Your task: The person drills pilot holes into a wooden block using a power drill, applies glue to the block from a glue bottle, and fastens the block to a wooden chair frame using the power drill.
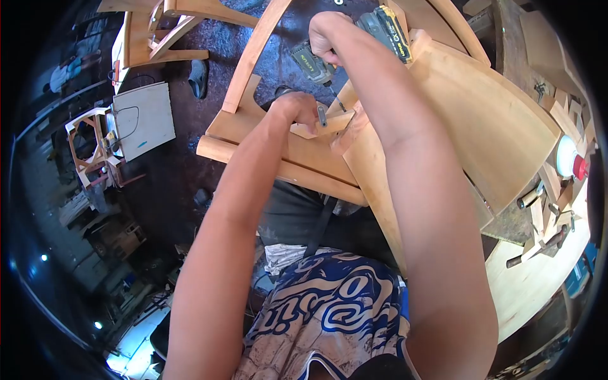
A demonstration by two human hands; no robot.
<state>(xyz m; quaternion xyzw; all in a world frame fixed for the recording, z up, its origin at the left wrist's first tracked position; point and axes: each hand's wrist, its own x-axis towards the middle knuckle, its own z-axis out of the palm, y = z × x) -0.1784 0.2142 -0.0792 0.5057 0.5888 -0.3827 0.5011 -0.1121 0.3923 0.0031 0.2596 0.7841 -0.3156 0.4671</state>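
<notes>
My right hand [325, 39] is closed round the grip of a cordless drill [310, 65], whose yellow-and-black battery [394, 35] shows past my forearm. The drill's thin bit [337, 98] slants down toward a pale wooden brace [335, 123] in the corner of a wooden chair frame [304, 155]. My left hand [296, 109] has its fingers bent over that brace, gripping it. Beside those fingertips is a small grey metal piece [322, 116] with a rounded end; whether they touch it is unclear. The bit's tip is close to the wood; contact cannot be made out.
A broad wooden panel [487, 120] lies right of my forearm. Further right are a white bottle with a red cap [570, 158], a hammer [538, 247] and wood offcuts. Another wooden chair [183, 31] stands at upper left, near a dark shoe [198, 78] and a white board [144, 120].
</notes>
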